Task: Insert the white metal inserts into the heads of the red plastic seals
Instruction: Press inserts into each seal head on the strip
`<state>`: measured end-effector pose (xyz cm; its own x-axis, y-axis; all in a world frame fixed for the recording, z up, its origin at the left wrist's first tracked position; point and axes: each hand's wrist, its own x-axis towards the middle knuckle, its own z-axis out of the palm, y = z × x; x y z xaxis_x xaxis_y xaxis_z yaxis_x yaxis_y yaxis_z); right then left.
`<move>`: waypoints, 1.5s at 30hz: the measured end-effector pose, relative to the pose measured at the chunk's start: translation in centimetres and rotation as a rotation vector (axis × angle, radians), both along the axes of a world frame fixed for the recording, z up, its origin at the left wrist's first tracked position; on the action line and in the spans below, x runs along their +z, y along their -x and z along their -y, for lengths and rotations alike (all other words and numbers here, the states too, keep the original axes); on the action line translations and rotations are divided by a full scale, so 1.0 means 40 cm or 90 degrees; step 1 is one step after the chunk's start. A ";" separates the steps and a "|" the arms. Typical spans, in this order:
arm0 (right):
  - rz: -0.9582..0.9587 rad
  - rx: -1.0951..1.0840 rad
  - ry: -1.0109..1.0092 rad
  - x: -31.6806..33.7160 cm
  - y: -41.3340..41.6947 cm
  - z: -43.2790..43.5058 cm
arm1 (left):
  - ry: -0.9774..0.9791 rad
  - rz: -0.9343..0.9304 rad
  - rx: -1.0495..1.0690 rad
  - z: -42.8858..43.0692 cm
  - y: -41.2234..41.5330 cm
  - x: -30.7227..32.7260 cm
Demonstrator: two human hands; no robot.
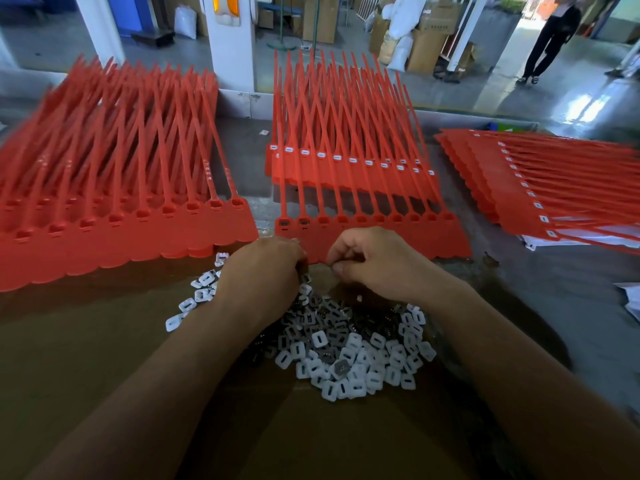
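Left: stack of red seals, heads empty. Left hand knuckles up over white inserts pile on near cardboard, fingers hidden; cannot tell grip. Middle seal strip. Right hand curled, thumb meeting forefinger at strip's near edge; cannot tell what it holds. Right: filled seals.

No legible text, embossing on red seals blurred

Far beyond the fingers a white pillar stands on grey concrete floor; further right, cardboard boxes, white sacks, daylight glare.
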<state>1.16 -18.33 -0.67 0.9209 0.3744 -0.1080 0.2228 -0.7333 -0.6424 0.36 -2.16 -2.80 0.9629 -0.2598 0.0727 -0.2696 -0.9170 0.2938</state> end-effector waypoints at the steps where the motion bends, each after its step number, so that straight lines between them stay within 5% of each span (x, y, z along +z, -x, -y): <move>1: 0.010 -0.003 0.001 -0.002 -0.001 0.000 | 0.002 0.004 -0.002 -0.001 0.001 -0.001; 20: 0.250 -0.157 -0.055 -0.043 -0.125 -0.033 | 0.018 0.061 0.010 -0.006 0.002 -0.015; 33: 0.259 -0.123 -0.021 -0.071 -0.152 -0.040 | -0.003 0.052 0.014 -0.006 -0.001 -0.016; 42: 0.040 -0.202 -0.020 -0.032 -0.186 -0.047 | 0.015 0.054 0.005 -0.005 0.001 -0.014; 45: -0.098 -0.152 0.131 0.003 -0.219 -0.059 | 0.009 0.051 0.004 -0.005 0.001 -0.014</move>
<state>9.92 -15.97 -0.53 0.9469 0.1065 -0.3034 -0.0589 -0.8702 -0.4891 0.31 -1.96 -3.36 0.9554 -0.2527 0.1528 -0.2874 -0.9148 0.2839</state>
